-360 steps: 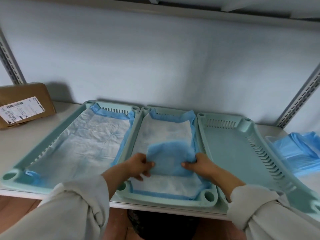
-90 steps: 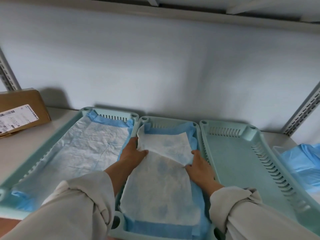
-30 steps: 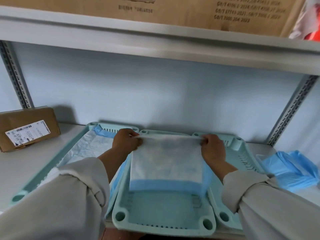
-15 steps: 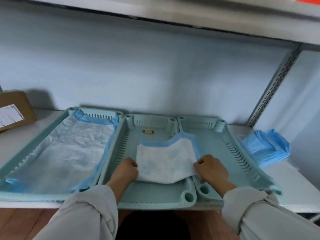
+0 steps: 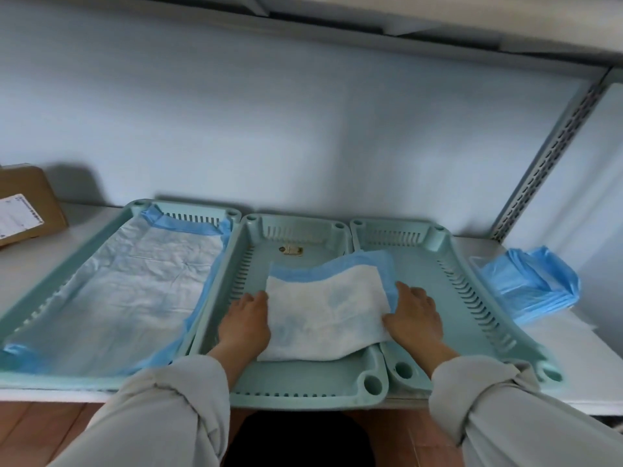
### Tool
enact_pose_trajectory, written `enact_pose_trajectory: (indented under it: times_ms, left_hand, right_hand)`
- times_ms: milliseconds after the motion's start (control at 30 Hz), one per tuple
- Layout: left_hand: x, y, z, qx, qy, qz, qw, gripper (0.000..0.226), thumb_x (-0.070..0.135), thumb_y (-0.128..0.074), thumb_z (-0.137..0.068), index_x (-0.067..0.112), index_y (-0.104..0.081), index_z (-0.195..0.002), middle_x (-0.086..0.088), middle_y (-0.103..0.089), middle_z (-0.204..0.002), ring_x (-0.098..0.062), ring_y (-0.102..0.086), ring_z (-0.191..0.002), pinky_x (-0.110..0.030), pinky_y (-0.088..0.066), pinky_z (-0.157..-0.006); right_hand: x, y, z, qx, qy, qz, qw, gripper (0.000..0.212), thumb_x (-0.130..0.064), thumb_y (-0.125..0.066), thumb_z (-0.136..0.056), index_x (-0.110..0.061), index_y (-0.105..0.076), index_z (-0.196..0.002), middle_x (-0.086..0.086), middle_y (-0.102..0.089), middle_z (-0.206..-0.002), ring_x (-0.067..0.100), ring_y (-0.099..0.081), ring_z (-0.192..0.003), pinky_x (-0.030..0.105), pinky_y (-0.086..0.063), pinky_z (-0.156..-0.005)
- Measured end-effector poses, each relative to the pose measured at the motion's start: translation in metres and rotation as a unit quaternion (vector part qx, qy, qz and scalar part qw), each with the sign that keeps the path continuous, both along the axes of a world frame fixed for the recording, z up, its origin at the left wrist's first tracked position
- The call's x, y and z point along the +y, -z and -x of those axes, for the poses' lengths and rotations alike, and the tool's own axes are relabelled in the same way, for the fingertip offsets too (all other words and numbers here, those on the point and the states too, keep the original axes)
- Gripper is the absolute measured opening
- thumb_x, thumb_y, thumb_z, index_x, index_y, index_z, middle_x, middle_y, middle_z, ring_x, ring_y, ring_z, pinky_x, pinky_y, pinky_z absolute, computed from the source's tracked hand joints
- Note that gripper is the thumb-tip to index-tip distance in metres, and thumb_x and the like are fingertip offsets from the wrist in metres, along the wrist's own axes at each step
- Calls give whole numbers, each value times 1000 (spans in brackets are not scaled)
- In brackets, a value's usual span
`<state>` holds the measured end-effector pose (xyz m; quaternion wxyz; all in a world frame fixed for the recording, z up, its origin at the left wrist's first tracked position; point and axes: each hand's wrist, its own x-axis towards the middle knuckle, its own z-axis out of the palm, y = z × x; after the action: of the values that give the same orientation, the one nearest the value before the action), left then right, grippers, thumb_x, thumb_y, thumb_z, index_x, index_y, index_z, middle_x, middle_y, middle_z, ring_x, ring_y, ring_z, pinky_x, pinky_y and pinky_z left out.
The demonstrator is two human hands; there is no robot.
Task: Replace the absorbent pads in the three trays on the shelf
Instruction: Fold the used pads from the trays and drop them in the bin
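Three pale green trays stand side by side on the white shelf. The left tray point(image 5: 20, 318) is lined with a white absorbent pad point(image 5: 135, 281) edged in blue. In the middle tray point(image 5: 303, 385) lies a folded white pad with blue backing point(image 5: 323, 311), its right edge draped over the rim toward the right tray point(image 5: 472, 298), which holds no pad. My left hand point(image 5: 244, 320) grips the folded pad's left side and my right hand point(image 5: 414, 315) grips its right side. Both thumbs are hidden at the pad's edges.
A brown cardboard box point(image 5: 23, 210) with a label sits at the far left. A bundle of blue pads in clear plastic point(image 5: 526, 284) lies right of the trays. A small tan object point(image 5: 291, 250) rests at the middle tray's back. A perforated upright point(image 5: 546, 156) rises at right.
The pad, held up at the back of the middle tray a second ago, has been folded down and pulled to the tray's front. Both hands stayed at its sides.
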<state>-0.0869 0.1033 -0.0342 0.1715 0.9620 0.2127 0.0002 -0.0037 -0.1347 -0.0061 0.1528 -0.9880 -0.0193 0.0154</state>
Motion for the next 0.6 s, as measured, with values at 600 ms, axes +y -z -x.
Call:
enact_pose_trajectory:
  times_ms: [600]
  left_hand:
    - [-47, 8, -28, 99, 234, 19, 967, 73, 41, -51, -93, 29, -9, -152, -4, -2, -160, -25, -13, -146, -37, -19, -117]
  right_hand:
    - [-7, 20, -17, 165, 157, -315, 921, 68, -40, -59, -91, 1, -34, -138, 19, -46, -137, 35, -49, -121, 41, -42, -99]
